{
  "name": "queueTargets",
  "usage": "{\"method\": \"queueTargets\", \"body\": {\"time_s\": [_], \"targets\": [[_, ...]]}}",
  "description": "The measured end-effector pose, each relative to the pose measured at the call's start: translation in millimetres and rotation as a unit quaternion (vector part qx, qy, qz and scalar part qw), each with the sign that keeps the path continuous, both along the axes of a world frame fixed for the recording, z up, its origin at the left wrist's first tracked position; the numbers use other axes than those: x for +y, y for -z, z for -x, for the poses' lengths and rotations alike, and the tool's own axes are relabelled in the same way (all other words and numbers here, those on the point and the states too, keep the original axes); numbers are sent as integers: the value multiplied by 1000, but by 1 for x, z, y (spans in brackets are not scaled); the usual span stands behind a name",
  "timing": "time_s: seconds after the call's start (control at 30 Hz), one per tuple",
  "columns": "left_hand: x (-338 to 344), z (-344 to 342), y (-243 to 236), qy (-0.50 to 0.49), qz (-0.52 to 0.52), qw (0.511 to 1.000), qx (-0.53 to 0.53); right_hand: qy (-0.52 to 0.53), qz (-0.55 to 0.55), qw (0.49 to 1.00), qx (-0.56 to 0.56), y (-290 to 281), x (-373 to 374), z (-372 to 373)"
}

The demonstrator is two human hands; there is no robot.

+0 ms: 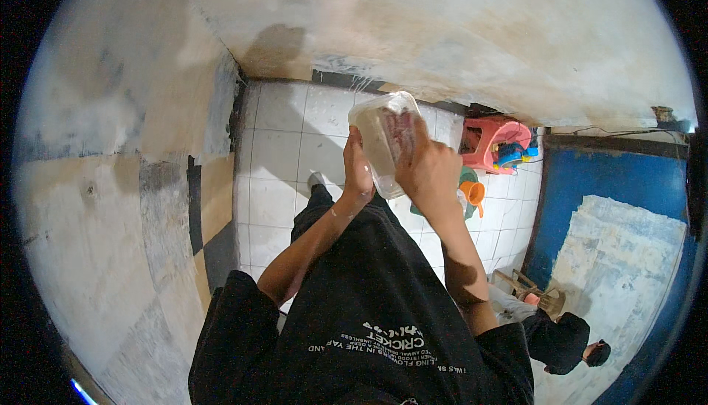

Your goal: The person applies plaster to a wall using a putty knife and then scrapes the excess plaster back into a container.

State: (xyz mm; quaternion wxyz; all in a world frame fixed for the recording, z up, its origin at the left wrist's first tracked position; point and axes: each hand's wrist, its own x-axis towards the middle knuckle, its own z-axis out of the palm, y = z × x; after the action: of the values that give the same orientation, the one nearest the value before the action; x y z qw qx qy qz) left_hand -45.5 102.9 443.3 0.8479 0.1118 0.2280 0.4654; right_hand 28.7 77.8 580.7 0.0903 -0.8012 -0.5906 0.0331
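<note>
A clear, box-shaped plastic tub (375,133) with pale cream stuff in it is held up in front of my body. My left hand (358,167) grips its left side, the thumb and palm against the wall. Over the tub's right part, my right hand (429,170) is closed, knuckles up. By its fingers, inside the tub, shows a flat, streaked, reddish-brown thing (400,136); its kind is unclear. White smears mark my left hand and wrist.
A pink plastic stool (483,139) with blue and yellow things stands by the far wall. An orange dipper (474,195) sits near a green container (467,178). At the lower right is another person (558,340). Patchy walls (110,110) close in left and ahead.
</note>
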Motion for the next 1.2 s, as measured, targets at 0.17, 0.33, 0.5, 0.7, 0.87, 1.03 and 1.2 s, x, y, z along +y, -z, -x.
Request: {"method": "queueTargets", "body": {"time_s": [0.17,0.33,0.5,0.7,0.87,1.03,1.2], "targets": [[4,4,-9,28,-3,1000,-2,23,-32,996,77,3,6,-14],[8,4,-5,51,-15,999,4,17,-65,984,168,24,2,-23],[8,6,1,71,-15,996,60,43,-48,973,224,25,-4,-18],[13,10,-6,76,1,997,29,22,-69,982,173,12,-13,-8],[10,9,-1,58,-21,997,50,8,-54,990,132,16,-8,12],[8,7,5,34,-26,997,58,23,-53,990,131,21,-2,11],[8,11,-8,45,0,998,35,41,-53,992,105,10,0,11]]}}
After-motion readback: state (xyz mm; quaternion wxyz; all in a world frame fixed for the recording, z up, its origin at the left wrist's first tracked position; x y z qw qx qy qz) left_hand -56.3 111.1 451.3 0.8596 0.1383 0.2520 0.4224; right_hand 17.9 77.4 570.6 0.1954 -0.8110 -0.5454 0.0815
